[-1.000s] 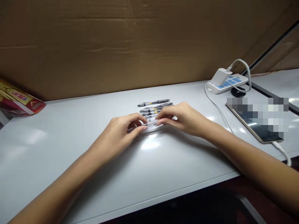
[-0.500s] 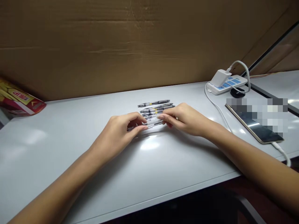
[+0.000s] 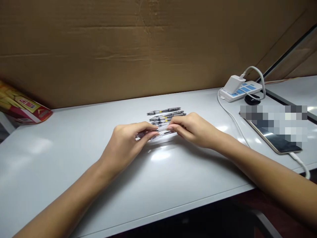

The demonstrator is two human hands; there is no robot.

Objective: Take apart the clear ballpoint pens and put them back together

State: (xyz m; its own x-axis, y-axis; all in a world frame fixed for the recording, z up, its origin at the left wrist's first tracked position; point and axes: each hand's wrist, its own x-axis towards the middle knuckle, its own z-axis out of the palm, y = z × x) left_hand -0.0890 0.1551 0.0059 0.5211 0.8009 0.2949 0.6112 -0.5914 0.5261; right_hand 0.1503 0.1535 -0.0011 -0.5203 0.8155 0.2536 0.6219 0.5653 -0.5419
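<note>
Your left hand (image 3: 126,140): it sits on the table, fingers curled, thumb and forefinger pinched tight on the left end of the clear pen.
Your right hand (image 3: 195,129): its fingertips are closed on the right end of the same pen, with the other fingers folded under the palm.
Clear pen (image 3: 162,133): you hold it level between both hands, just above the table (image 3: 74,158), near the middle of the tabletop. Whether it touches the surface, you cannot tell.
Row of pens (image 3: 164,115): several lie side by side flat on the table, just beyond your fingertips; the nearest ones are partly hidden by your fingers.
Power strip (image 3: 244,90): far right of the table, with a white charger (image 3: 234,84) plugged in.
Phone (image 3: 274,138): it lies flat to your right, a white cable in its near end.
Package (image 3: 24,107): red and yellow, at the far left edge.
Cardboard wall (image 3: 148,49): it stands along the back of the table.
</note>
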